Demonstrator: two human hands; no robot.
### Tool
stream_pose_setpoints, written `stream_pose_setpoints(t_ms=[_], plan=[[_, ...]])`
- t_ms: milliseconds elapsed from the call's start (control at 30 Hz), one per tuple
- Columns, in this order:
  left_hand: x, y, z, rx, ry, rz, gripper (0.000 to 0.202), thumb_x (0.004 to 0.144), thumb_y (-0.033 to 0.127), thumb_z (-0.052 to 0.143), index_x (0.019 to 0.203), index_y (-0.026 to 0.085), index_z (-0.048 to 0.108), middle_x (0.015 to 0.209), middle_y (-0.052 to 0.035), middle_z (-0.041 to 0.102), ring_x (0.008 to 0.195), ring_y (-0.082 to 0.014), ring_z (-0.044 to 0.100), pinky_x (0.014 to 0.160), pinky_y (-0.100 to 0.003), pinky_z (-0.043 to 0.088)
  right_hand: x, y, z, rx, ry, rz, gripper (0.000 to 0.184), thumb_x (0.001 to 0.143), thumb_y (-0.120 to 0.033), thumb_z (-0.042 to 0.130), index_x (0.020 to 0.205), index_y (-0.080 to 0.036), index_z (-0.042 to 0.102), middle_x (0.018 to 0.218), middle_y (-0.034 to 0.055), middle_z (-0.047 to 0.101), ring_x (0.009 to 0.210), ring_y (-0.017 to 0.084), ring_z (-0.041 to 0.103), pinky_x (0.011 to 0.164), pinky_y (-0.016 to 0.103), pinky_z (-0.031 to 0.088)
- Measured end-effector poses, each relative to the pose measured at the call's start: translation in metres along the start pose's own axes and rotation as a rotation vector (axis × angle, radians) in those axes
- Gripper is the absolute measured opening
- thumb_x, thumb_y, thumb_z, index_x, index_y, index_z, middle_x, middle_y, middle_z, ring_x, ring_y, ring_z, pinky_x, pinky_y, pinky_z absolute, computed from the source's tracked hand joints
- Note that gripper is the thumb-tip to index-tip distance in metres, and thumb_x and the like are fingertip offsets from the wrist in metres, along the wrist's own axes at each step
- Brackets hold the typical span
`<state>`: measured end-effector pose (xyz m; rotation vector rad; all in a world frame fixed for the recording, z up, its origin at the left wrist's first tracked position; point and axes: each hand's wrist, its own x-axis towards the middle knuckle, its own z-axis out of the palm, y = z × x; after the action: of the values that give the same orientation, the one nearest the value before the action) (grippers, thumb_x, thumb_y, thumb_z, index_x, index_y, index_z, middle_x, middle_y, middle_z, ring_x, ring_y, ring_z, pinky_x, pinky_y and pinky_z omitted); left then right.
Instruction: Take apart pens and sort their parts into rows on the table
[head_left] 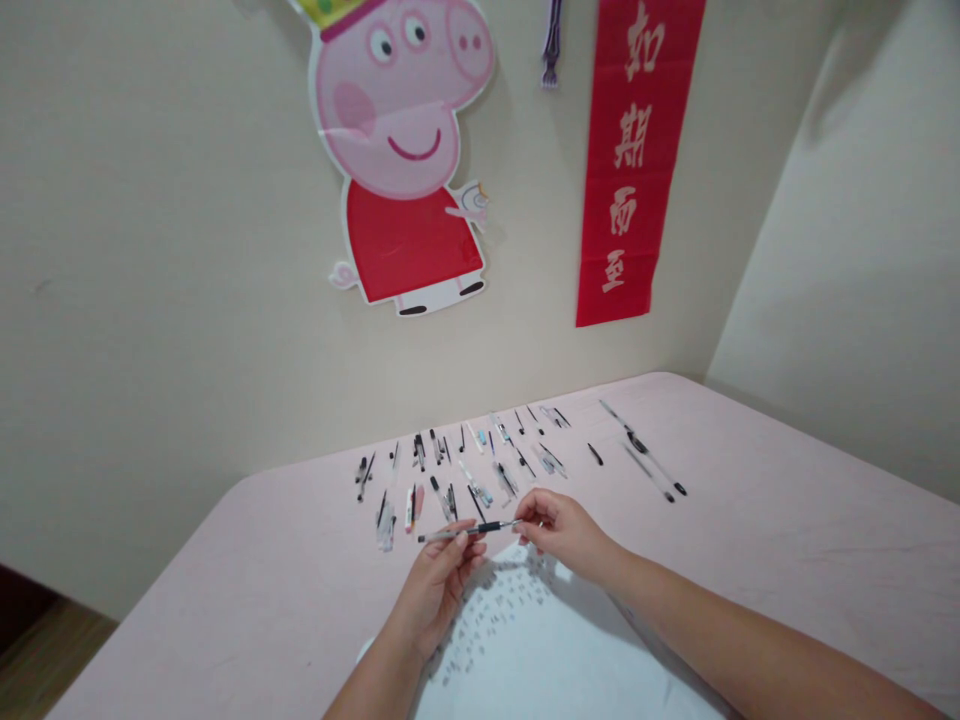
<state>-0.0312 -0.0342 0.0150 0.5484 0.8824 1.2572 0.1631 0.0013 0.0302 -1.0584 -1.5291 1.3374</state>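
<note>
Both my hands hold one pen (466, 531) level above the pink table (787, 540). My left hand (439, 585) pinches its clear barrel from below, near the black grip. My right hand (559, 528) pinches the pen's right end with thumb and fingertips. Beyond the pen, several pens and pen parts (465, 465) lie in rows toward the wall. Under my hands lies a white sheet (540, 640) with small dark marks.
Two whole pens (646, 458) lie apart at the right of the rows. The table sits in a corner, with walls behind and to the right. A cartoon pig cut-out (405, 150) and a red banner (634, 160) hang on the back wall.
</note>
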Motion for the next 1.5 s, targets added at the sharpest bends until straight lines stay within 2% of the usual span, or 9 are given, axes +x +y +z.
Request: stream_pose_setpoints(t_ms=[300, 667, 800, 933, 1100, 1200, 1367, 1500], plan=[[-0.0041, 0.0019, 0.0042, 0.030, -0.005, -0.012, 0.020, 0.071, 0.010, 0.075, 0.090, 0.010, 0.070, 0.077, -0.0081, 0.073, 0.067, -0.0122, 0.068, 0.062, -0.018, 0.057, -0.0009, 0.0018, 0.0018, -0.005, 0.023, -0.018, 0.017, 0.067, -0.029, 0.069, 0.072, -0.018, 0.057, 0.061, -0.0024, 0.058, 0.059, 0.013, 0.059, 0.052, 0.023, 0.043], [-0.0043, -0.0001, 0.0022, 0.060, -0.011, 0.004, 0.027, 0.065, 0.015, 0.081, 0.089, 0.011, 0.071, 0.080, -0.0080, 0.074, 0.071, -0.0139, 0.069, 0.063, -0.019, 0.057, -0.0030, 0.0012, 0.0015, -0.075, -0.002, -0.058, 0.013, 0.071, -0.028, 0.066, 0.073, -0.017, 0.060, 0.062, -0.0013, 0.061, 0.060, 0.013, 0.060, 0.056, 0.024, 0.044], [-0.0045, 0.0001, 0.0013, 0.071, -0.027, 0.005, 0.028, 0.065, 0.017, 0.081, 0.090, 0.011, 0.071, 0.082, -0.0087, 0.074, 0.072, -0.0142, 0.068, 0.065, -0.020, 0.056, -0.0033, 0.0037, 0.0001, -0.120, -0.046, -0.080, 0.021, 0.077, -0.037, 0.062, 0.071, -0.017, 0.058, 0.062, -0.0002, 0.061, 0.058, 0.013, 0.059, 0.056, 0.024, 0.045], [-0.0052, 0.0003, 0.0013, 0.073, -0.040, -0.007, 0.029, 0.064, 0.018, 0.082, 0.090, 0.012, 0.071, 0.081, -0.0081, 0.074, 0.073, -0.0140, 0.068, 0.066, -0.020, 0.056, -0.0050, 0.0037, -0.0031, -0.228, -0.096, -0.142, 0.032, 0.087, -0.041, 0.050, 0.068, -0.017, 0.056, 0.061, 0.0012, 0.061, 0.059, 0.013, 0.058, 0.057, 0.024, 0.044], [-0.0068, 0.0009, 0.0037, 0.077, -0.031, 0.001, 0.032, 0.061, 0.021, 0.084, 0.089, 0.011, 0.072, 0.081, -0.0077, 0.074, 0.072, -0.0135, 0.068, 0.065, -0.020, 0.055, -0.0085, -0.0029, -0.0056, -0.395, -0.073, -0.259, 0.012, 0.081, -0.029, 0.058, 0.087, -0.019, 0.058, 0.083, 0.0030, 0.062, 0.073, 0.015, 0.059, 0.057, 0.022, 0.043], [-0.0075, 0.0015, 0.0048, 0.083, -0.029, 0.000, 0.033, 0.059, 0.022, 0.085, 0.088, 0.011, 0.072, 0.081, -0.0078, 0.074, 0.072, -0.0138, 0.068, 0.065, -0.020, 0.055, -0.0086, -0.0037, -0.0054, -0.442, -0.067, -0.308, 0.006, 0.081, -0.025, 0.057, 0.082, -0.019, 0.057, 0.081, 0.0025, 0.060, 0.072, 0.014, 0.056, 0.058, 0.022, 0.042], [-0.0078, 0.0023, 0.0055, 0.085, -0.036, -0.009, 0.033, 0.059, 0.023, 0.085, 0.087, 0.011, 0.072, 0.080, -0.0079, 0.074, 0.072, -0.0138, 0.068, 0.066, -0.020, 0.055, -0.0067, -0.0001, -0.0060, -0.518, -0.094, -0.343, 0.026, 0.090, -0.030, 0.045, 0.069, -0.018, 0.055, 0.067, 0.0011, 0.055, 0.066, 0.014, 0.052, 0.059, 0.025, 0.040], [-0.0080, 0.0028, 0.0060, 0.079, -0.033, -0.012, 0.034, 0.059, 0.022, 0.085, 0.088, 0.011, 0.072, 0.078, -0.0072, 0.073, 0.071, -0.0136, 0.067, 0.065, -0.020, 0.054, -0.0089, -0.0012, -0.0060, -0.453, -0.097, -0.287, 0.010, 0.084, -0.028, 0.055, 0.085, -0.019, 0.056, 0.082, 0.0031, 0.060, 0.075, 0.015, 0.056, 0.058, 0.023, 0.042]])
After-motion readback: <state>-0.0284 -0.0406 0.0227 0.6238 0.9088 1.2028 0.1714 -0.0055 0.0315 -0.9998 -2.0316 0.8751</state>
